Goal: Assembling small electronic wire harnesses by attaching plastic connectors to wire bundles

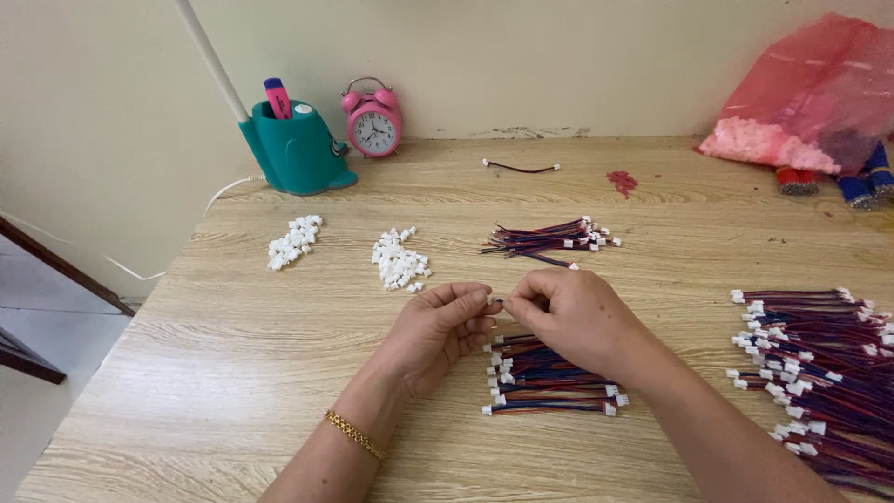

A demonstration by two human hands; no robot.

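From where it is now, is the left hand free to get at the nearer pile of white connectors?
Probably yes. The left hand pinches something small against the right hand, but only bare table lies between it and the connector pile.

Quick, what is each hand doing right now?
Left hand: pinched shut on a small white connector.
Right hand: pinched shut on a thin wire.

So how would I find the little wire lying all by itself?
Look at the back of the wooden table, right of the pink alarm clock. The single wire lies there alone, with a white plug at each end, while the other wires sit in bundles nearer the hands.
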